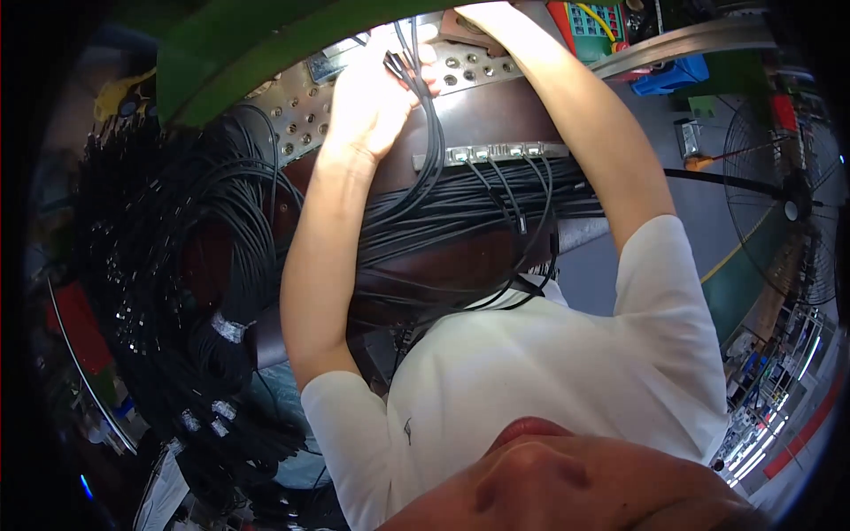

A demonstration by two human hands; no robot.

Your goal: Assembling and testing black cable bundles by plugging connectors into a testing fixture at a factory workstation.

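My left hand [376,97] is raised near the top of the view under bright light. Its fingers curl round several thin black cables [432,133], whose small dark ends show between thumb and fingers. From there the cables hang down into the bundle lying across in front of me. My right forearm [575,97] reaches up to the top edge, where its wrist passes beside a brownish metal block [467,34]; the fingers are out of sight. Below my hands, a metal strip fixture [491,155] has several connectors seated in it, with cables running down from them.
A perforated metal plate [301,115] lies behind my left hand. Thick hanks of black cable [239,203] hang at the left, some tied with silvery wrap [228,327]. A green panel [212,71] crosses the top. At the right are a blue bin [670,74] and a fan [791,211].
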